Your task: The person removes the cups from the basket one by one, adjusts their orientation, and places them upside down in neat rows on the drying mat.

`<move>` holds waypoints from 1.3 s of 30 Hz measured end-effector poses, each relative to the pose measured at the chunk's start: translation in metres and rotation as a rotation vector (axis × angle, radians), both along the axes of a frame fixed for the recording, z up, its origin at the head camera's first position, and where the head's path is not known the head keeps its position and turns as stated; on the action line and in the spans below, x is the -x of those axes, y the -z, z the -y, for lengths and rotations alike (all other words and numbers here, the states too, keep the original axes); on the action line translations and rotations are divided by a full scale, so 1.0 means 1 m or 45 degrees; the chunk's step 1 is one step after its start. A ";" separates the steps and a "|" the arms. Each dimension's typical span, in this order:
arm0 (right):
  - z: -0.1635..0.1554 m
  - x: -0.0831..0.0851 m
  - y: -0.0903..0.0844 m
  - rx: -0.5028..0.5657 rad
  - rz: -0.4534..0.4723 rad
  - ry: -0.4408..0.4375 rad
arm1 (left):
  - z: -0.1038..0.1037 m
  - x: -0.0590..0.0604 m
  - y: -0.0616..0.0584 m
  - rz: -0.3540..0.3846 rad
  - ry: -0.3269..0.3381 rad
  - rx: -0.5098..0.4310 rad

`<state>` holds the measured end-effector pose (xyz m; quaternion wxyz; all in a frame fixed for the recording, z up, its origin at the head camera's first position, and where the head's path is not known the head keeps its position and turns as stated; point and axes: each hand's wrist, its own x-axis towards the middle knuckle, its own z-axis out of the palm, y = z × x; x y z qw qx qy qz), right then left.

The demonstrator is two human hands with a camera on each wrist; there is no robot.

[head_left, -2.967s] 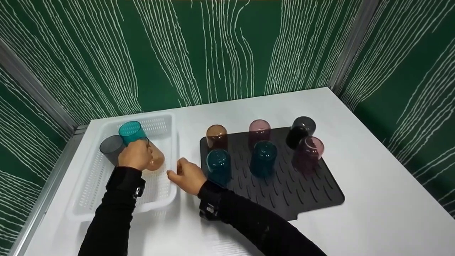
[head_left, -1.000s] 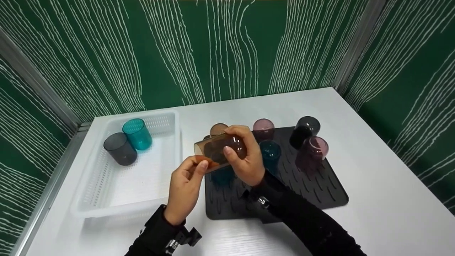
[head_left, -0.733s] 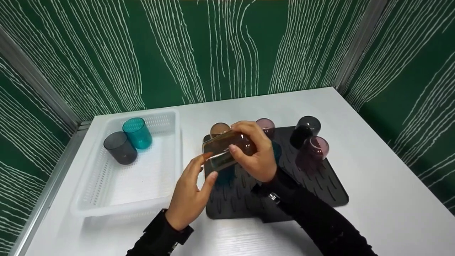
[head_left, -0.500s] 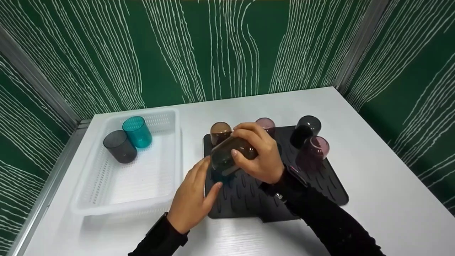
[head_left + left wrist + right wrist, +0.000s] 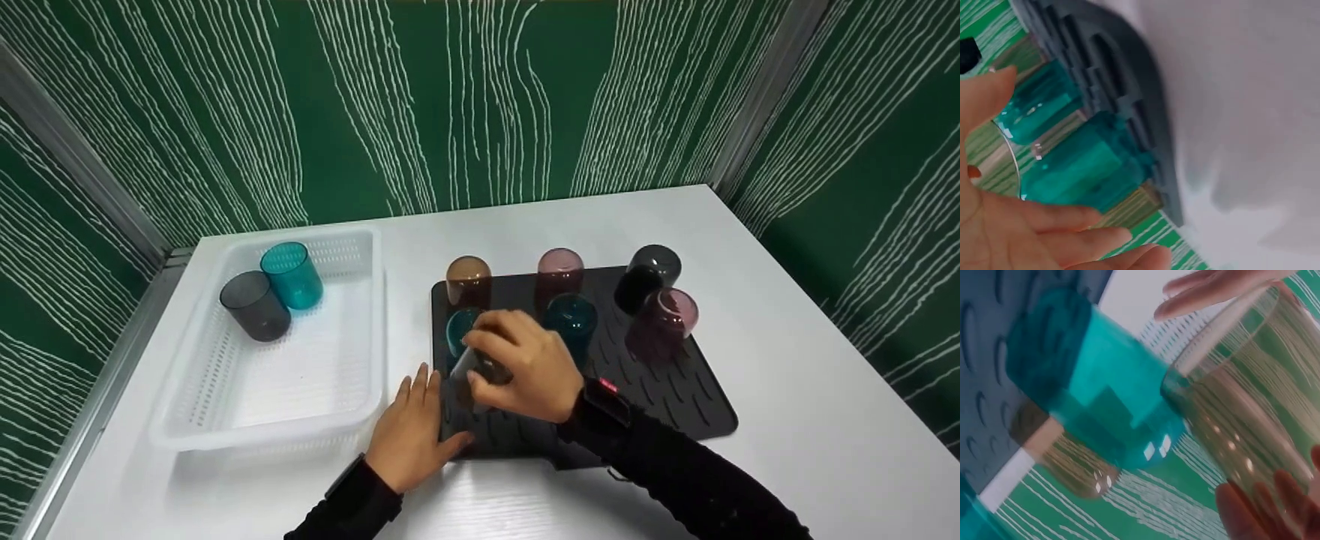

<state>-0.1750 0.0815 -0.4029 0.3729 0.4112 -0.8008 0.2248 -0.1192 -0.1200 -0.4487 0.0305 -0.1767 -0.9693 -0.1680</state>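
My right hand (image 5: 529,367) grips an amber glass (image 5: 1247,416) by its base end, tilted with the mouth toward the left, low over the front left of the black drying mat (image 5: 517,442). In the head view the fingers cover much of this glass. Just behind it a teal glass (image 5: 461,328) stands upside down on the mat. My left hand (image 5: 412,435) is beside the mat's left edge, fingers straight and thumb spread toward the mat. Its fingers (image 5: 1072,236) are close to the amber glass's rim in the left wrist view; contact cannot be told.
More upturned glasses stand on the mat: amber (image 5: 469,277), teal (image 5: 571,319), dark grey (image 5: 654,268), and pink ones at the back (image 5: 560,268) and right (image 5: 675,313). A white basket (image 5: 379,337) at left holds a grey glass (image 5: 255,307) and a teal glass (image 5: 292,277).
The amber glass has come out of the basket and passed from my left hand to my right. It has since moved down toward the mat, while my left hand let go and straightened.
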 end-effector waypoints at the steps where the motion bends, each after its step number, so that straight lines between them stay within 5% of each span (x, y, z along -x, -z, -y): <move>1: 0.002 -0.001 0.004 -0.019 -0.007 0.002 | 0.001 0.000 0.002 0.016 0.004 0.013; 10: 0.013 -0.010 0.034 -0.204 0.018 0.045 | 0.004 0.001 0.010 0.155 0.055 0.151; 19: 0.020 -0.011 0.054 -0.287 0.000 0.063 | 0.001 0.001 0.006 0.228 0.011 0.160; 31: 0.020 -0.008 0.050 -0.320 0.085 0.034 | 0.001 0.003 0.011 0.224 0.015 0.167; 39: 0.020 -0.011 0.042 -0.297 0.353 -0.017 | 0.002 0.005 0.001 0.181 0.057 0.195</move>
